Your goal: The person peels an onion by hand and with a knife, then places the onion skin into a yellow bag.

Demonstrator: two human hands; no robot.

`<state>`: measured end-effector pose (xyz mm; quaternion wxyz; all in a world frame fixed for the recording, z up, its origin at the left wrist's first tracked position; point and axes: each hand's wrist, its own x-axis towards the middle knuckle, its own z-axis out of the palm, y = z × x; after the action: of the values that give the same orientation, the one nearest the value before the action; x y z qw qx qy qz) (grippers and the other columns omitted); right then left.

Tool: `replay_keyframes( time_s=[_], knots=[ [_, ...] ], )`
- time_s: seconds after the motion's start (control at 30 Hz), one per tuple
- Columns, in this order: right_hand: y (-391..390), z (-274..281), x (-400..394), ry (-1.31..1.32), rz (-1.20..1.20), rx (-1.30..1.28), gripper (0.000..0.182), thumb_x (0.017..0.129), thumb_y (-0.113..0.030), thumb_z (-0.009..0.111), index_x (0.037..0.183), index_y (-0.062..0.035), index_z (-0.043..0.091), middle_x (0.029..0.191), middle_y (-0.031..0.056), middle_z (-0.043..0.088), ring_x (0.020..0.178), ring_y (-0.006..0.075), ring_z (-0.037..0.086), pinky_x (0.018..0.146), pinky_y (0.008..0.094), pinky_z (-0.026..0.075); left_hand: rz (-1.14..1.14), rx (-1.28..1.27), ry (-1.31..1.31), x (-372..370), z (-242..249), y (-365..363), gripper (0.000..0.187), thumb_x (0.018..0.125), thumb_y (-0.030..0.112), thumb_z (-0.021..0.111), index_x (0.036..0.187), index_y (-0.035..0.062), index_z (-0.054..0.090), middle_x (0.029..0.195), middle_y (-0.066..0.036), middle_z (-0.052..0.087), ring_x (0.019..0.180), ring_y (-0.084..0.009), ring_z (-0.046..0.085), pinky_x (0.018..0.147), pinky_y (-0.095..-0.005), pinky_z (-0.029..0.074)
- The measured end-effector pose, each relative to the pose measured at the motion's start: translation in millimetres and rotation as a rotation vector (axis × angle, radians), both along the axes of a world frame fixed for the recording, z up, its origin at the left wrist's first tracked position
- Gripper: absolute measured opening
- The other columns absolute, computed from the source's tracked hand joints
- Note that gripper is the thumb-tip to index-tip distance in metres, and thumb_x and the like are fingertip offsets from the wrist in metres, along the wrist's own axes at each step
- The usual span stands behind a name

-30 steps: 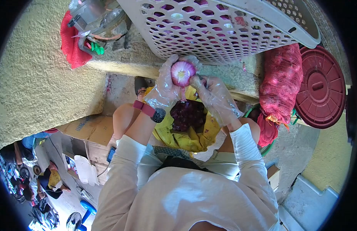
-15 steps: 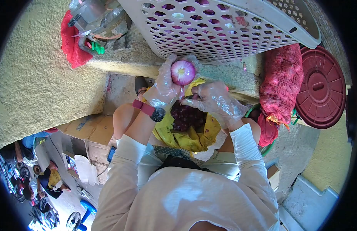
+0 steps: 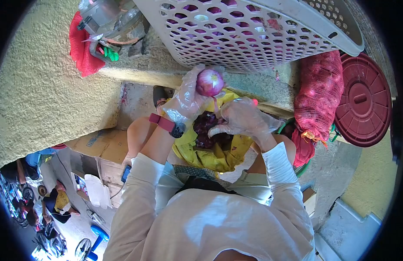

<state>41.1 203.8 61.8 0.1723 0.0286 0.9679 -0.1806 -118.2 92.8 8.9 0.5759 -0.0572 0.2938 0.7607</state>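
A peeled-looking purple onion (image 3: 209, 82) sits in my left hand (image 3: 187, 99), which wears a clear plastic glove and has its fingers wrapped round it. A thin pinkish strip hangs just below the onion. My right hand (image 3: 243, 116), also in a clear glove, is curled beside it with the thumb stretched out. A small red tip (image 3: 255, 102) shows at the back of that hand; what it belongs to is hidden. Below both hands, between the knees, a yellow bag (image 3: 236, 154) stands open with dark purple skins (image 3: 204, 126) inside.
A pale perforated basket (image 3: 236, 37) of onions stands on the ledge ahead. To the right are a red mesh sack (image 3: 321, 91) of onions and a dark red lid (image 3: 361, 99). A cardboard box (image 3: 103, 143) lies left; another person (image 3: 51, 204) is far lower left.
My left hand has turned the onion so its pale end faces up and right. My right hand has moved slightly down and away from the onion, its thumb now pointing lower.
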Motion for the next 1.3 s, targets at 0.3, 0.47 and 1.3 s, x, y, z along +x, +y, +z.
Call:
replay_keyframes(
  time_s=[0.3, 0.47, 1.3],
  knots=[
    [-3, 11, -3, 0.322, -0.481, -0.253, 0.064, 0.071, -0.065, 0.083, 0.095, -0.0058, 0.076, 0.076, 0.0171, 0.072, 0.072, 0.0361, 0.071, 0.069, 0.0453, 0.055, 0.012, -0.015, 0.094, 5, 1, -2, 0.042, 0.101, 0.031, 0.06, 0.132, 0.0026, 0.057, 0.127, -0.017, 0.066, 0.114, -0.03, 0.069, 0.1, -0.0466, 0.058],
    [1, 7, -5, 0.367, -0.626, -0.243, 0.065, 0.072, -0.056, 0.088, 0.103, 0.0005, 0.074, 0.082, 0.0199, 0.073, 0.074, 0.0392, 0.07, 0.071, 0.0443, 0.054, -0.009, -0.018, 0.13, 6, 2, 3, 0.041, 0.102, 0.032, 0.059, 0.126, -0.001, 0.059, 0.12, -0.017, 0.067, 0.11, -0.0308, 0.07, 0.099, -0.0452, 0.058],
    [9, -7, -5, 0.277, -0.447, -0.14, 0.059, 0.092, -0.064, 0.065, 0.086, -0.0057, 0.077, 0.071, 0.0204, 0.068, 0.068, 0.0409, 0.068, 0.065, 0.0487, 0.053, 0.014, -0.128, 0.18, 6, -1, 5, 0.034, 0.104, 0.029, 0.064, 0.125, 0.003, 0.059, 0.118, -0.013, 0.068, 0.106, -0.0242, 0.069, 0.095, -0.0404, 0.06]
  ],
)
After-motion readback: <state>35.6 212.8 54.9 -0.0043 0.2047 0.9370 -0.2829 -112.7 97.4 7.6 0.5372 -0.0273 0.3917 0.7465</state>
